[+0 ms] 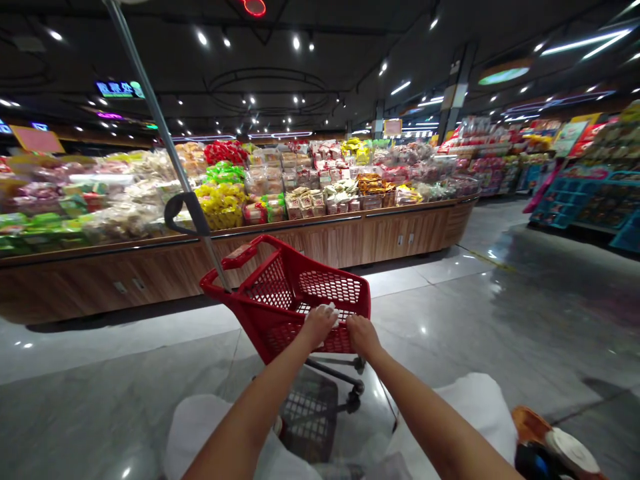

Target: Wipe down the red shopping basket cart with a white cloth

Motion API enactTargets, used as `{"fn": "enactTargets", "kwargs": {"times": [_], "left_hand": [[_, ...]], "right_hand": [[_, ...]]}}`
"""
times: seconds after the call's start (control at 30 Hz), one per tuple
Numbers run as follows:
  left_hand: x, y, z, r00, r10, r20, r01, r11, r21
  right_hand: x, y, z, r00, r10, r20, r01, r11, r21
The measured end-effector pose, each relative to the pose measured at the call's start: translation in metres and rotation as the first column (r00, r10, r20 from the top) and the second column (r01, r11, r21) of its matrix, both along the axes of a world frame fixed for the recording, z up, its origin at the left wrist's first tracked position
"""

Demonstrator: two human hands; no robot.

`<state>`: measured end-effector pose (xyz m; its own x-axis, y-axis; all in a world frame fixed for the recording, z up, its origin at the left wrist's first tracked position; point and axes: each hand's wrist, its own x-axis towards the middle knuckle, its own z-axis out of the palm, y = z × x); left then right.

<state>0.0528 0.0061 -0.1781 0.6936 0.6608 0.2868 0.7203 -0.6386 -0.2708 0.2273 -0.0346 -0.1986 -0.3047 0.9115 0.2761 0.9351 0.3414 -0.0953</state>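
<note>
A red plastic shopping cart with perforated basket walls stands in front of me, turned sideways. My left hand is closed at the near side of its basket, with a crumpled white wipe in its fingers; whether it is cloth or paper I cannot tell. Close beside it, my right hand is wrapped over the basket's rim near the right corner. From the cart's handle end on the left rises a tall metal pole with a dark grey loop on it. The right hand's fingertips are partly hidden.
Behind the cart runs a long wooden display counter heaped with packaged snacks. Blue racks stand to the right on the shiny grey floor. An orange-brown object with dark and white items is at lower right.
</note>
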Motion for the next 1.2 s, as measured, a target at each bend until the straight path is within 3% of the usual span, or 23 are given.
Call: {"fn": "enactTargets", "kwargs": {"times": [0.1, 0.27, 0.37, 0.43, 0.5, 0.63, 0.73, 0.83, 1.0, 1.2], "left_hand": [[-0.032, 0.006, 0.017, 0.997, -0.066, -0.036, 0.066, 0.998, -0.013], [-0.151, 0.019, 0.067, 0.997, 0.028, -0.072, -0.022, 0.996, 0.085], [-0.188, 0.018, 0.086, 0.995, 0.047, -0.084, -0.036, 0.991, 0.128], [-0.18, 0.015, 0.084, 0.995, 0.082, -0.056, -0.073, 0.986, 0.151], [-0.153, 0.013, 0.072, 0.992, 0.119, -0.032, -0.112, 0.98, 0.165], [-0.083, 0.014, 0.039, 0.997, 0.064, -0.034, -0.06, 0.992, 0.111], [-0.059, 0.014, 0.029, 0.998, 0.045, -0.039, -0.041, 0.995, 0.09], [-0.077, 0.009, 0.039, 0.995, -0.004, -0.099, 0.013, 0.996, 0.088], [-0.15, -0.007, 0.083, 0.986, -0.009, -0.167, 0.024, 0.996, 0.088], [-0.188, -0.025, 0.12, 0.94, -0.195, -0.281, 0.203, 0.979, 0.001]], "right_hand": [[0.007, 0.002, 0.005, 0.999, 0.032, 0.013, -0.031, 0.999, -0.033], [0.03, 0.01, 0.017, 0.999, 0.038, 0.018, -0.036, 0.994, -0.1], [0.044, 0.017, 0.023, 1.0, 0.019, 0.012, -0.017, 0.99, -0.138], [0.045, 0.021, 0.027, 1.0, 0.014, 0.008, -0.012, 0.989, -0.144], [0.034, 0.024, 0.03, 0.999, 0.033, 0.008, -0.031, 0.988, -0.149], [-0.02, 0.025, 0.033, 0.979, 0.198, -0.051, -0.202, 0.976, -0.085], [-0.056, 0.024, 0.026, 0.965, 0.23, -0.129, -0.232, 0.973, 0.001], [-0.061, 0.021, 0.014, 0.967, 0.207, -0.148, -0.205, 0.978, 0.03], [-0.03, 0.023, 0.009, 0.984, 0.151, -0.095, -0.154, 0.988, -0.024], [0.008, 0.045, 0.013, 0.997, 0.07, -0.008, -0.071, 0.995, -0.074]]}}
